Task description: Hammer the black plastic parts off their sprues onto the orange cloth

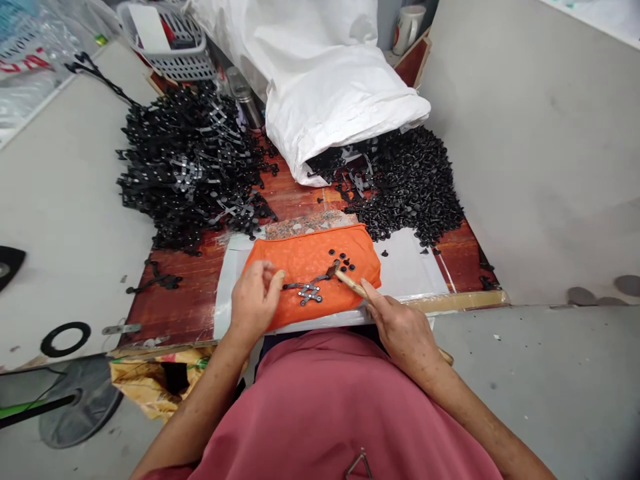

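Note:
My right hand is wrapped round the wooden handle of a small hammer. The hammer's dark head rests at the right end of a black jointed linkage of flat riveted strips. At the linkage's left end is my left hand, its fingers curled and its thumb against that end; the exact grip is partly hidden. Linkage and hammer head are over an orange cloth, spread across a work block. Several small black round-headed studs lie on the cloth beyond the hammer head.
A big heap of black linkages stands at the back left, and a pile of black studs at the back right. Between them a white sack lies with its mouth toward me. A grey basket, a flask and a mug stand behind.

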### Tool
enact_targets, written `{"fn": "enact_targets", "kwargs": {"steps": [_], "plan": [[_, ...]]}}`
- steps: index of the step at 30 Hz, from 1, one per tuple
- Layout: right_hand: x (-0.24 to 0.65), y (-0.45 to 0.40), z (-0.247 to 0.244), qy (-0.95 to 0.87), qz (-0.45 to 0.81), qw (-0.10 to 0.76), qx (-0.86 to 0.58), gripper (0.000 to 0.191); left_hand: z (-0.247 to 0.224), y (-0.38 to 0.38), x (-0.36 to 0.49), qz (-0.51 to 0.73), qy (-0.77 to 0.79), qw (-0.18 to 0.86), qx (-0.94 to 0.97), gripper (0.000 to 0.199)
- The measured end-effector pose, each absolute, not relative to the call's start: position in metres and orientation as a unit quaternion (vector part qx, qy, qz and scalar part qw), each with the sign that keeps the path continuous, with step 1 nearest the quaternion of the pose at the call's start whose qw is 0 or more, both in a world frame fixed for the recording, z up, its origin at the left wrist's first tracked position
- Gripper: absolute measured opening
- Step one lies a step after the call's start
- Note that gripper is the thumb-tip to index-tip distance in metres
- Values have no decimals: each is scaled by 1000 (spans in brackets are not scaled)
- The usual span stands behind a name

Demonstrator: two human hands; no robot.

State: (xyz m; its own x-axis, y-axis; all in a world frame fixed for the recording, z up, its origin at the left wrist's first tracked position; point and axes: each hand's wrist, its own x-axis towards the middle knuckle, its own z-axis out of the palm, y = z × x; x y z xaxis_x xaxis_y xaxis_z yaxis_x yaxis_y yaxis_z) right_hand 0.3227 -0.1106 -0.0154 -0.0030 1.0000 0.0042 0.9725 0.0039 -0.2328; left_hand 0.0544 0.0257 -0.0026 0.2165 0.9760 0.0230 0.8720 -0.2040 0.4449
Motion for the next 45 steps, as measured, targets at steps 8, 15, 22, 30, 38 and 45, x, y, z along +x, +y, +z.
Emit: {"fn": "enact_targets", "kwargs": {"steps": [8,15,22,30,38,45], "plan": [[322,-115,-28,-700,93,137,-695,53,-7,1,73,113,587,276,753,35],[319,-116,-21,-708,113,152,-680,51,-12,27,89,140,560,294,762,23],[338,-126,-19,-640,186,253,-701,51,14,47,72,105,505,307,800,31],[347,-141,-32,-590,177,245,-749,50,7,55,104,1,445,263,856,45],[345,-142,-44,-579,180,227,-762,51,3,57,111,-12,431,247,868,46],[344,-141,-42,-580,188,211,-764,51,3,55,113,-27,427,211,879,44]]}}
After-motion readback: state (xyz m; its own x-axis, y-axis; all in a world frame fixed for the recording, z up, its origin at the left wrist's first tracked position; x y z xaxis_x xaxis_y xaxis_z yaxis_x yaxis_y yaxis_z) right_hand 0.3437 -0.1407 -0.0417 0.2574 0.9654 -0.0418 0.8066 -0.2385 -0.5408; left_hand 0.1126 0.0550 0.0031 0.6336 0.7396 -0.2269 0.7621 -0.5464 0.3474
